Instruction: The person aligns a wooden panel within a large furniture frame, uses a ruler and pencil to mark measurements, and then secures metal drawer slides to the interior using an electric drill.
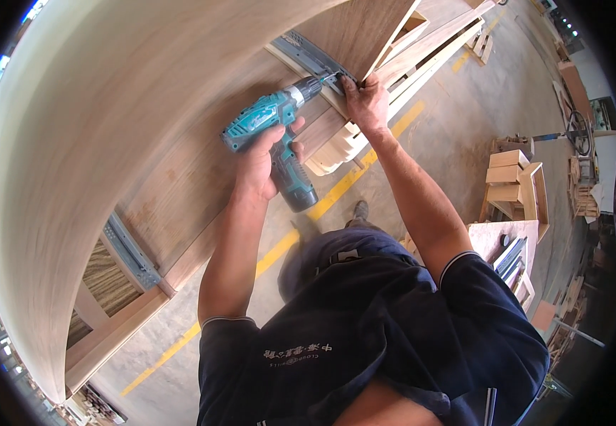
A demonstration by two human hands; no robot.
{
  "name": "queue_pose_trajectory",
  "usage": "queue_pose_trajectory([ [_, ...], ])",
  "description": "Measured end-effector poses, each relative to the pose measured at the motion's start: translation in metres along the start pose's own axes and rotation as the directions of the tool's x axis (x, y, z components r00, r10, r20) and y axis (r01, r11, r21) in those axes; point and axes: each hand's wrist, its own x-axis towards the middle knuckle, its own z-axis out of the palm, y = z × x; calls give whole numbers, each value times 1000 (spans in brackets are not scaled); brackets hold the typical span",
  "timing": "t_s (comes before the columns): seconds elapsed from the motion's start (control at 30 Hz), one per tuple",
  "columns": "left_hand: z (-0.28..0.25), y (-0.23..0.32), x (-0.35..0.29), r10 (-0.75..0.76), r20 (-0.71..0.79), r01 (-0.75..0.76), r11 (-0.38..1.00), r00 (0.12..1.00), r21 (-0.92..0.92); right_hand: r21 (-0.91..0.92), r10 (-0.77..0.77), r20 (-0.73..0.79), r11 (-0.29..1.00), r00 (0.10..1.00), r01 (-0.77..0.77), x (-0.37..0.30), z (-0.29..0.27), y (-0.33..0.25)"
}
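My left hand (258, 165) is wrapped round the grip of a teal and black cordless drill (259, 117). Its chuck points to the upper right, and the bit meets a metal drawer slide (311, 55) fixed along a wooden cabinet panel (187, 167). With thumb and fingers closed, my right hand (369, 105) grips the near end of that slide, right beside the bit's tip. Whether a screw sits at the tip is too small to tell. A second metal drawer slide (130, 248) lies along the cabinet's left part.
A large curved wooden panel (59, 142) arches over the left side. Beyond my right hand stand a wooden board (354, 28) and long wooden rails (435, 60). Drawer boxes (514, 181) and a board with more slides (512, 259) are at the right. Yellow lines (343, 186) cross the concrete floor.
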Motion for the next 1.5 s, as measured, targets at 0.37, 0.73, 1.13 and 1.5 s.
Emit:
queue_pose_trajectory([
  [0.37, 2, 1, 3, -6, -5, 6, 1000, 1000, 14, -33, -24, -5, 999, 1000, 23, 0, 0, -1],
  [0.73, 4, 0, 5, -18, -2, 18, 1000, 1000, 18, -34, -70, -23, 997, 997, 69, -1, -1, -1],
  [1.13, 3, -2, 6, -82, -22, 80, 993, 996, -83, 11, -7, 0, 1000, 1000, 7, 2, 2, 3],
  [1.5, -6, -11, 13, -168, -18, 162, 967, 986, -195, -20, -103, -58, 995, 993, 102, 4, 3, 10],
])
